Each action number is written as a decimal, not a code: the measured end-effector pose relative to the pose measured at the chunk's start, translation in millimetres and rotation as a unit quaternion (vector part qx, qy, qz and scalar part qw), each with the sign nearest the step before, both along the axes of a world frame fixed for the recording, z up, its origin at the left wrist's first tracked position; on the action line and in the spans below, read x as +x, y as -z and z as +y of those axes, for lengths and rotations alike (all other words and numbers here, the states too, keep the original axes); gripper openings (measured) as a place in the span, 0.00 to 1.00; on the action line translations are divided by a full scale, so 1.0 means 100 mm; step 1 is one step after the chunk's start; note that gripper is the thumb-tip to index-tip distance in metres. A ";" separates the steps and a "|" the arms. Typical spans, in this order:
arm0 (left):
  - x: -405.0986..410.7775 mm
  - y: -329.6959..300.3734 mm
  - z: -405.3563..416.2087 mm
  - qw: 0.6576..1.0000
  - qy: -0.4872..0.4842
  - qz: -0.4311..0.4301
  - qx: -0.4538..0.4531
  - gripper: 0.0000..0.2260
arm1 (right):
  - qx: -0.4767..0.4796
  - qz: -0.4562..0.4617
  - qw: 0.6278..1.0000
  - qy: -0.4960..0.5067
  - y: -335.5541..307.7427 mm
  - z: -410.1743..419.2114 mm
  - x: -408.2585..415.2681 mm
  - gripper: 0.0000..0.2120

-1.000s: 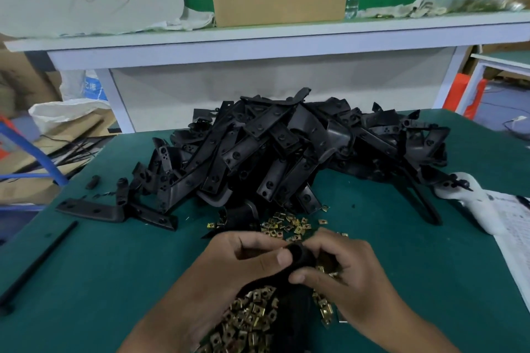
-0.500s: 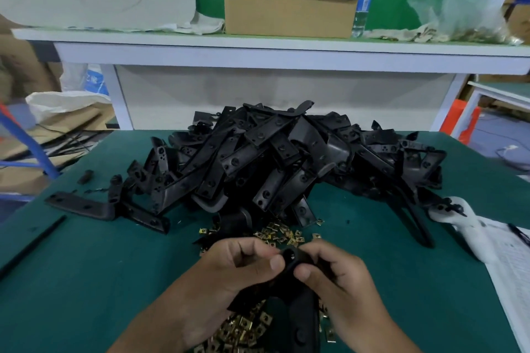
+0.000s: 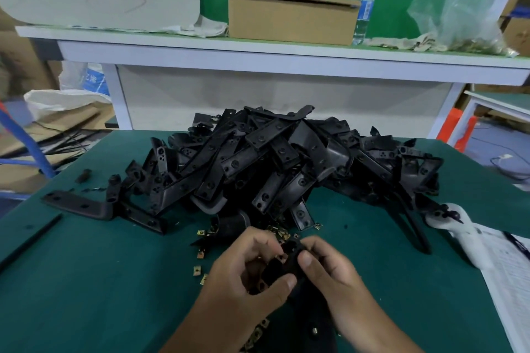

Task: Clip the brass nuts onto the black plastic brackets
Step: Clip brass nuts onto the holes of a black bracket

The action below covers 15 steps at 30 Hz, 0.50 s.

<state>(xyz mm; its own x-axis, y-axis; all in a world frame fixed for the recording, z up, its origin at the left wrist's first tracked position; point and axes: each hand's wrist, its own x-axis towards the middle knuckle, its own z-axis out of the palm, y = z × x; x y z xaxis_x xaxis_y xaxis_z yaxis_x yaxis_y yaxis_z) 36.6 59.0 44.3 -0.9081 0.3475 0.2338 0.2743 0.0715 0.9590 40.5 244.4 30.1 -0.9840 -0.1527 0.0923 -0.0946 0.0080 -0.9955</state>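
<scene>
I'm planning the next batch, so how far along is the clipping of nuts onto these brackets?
Early, it seems. Done: no finished stack is distinguishable; one bracket lies apart at left, nuts not discernible on it. In hand: the left hand and right hand both grip a black bracket, with a brass nut at its end. Left: the big pile of brackets and loose brass nuts on the green table.

- We see a green table [image 3: 94,289] carrying a big heap of black brackets [image 3: 275,163].
- Loose brass nuts [image 3: 200,255] lie scattered before the heap.
- A long black strip [image 3: 31,238] lies at the left edge.
- On the right rest printed papers [image 3: 507,281] and what may be a white tool [image 3: 447,218].
</scene>
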 end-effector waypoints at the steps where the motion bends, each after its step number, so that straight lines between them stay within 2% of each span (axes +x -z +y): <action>1: 0.00 0.00 0.00 1.000 -0.006 0.014 -0.007 0.13 | 0.003 -0.002 1.000 -0.003 0.00 0.01 0.00 0.20; 9: 0.03 -0.01 0.04 0.996 -0.037 0.067 -0.037 0.14 | -0.006 -0.010 0.999 -0.032 -0.06 0.02 0.02 0.19; 15: 0.04 -0.02 0.05 0.997 -0.031 0.061 -0.036 0.12 | -0.003 -0.010 0.999 -0.041 -0.10 0.01 0.05 0.16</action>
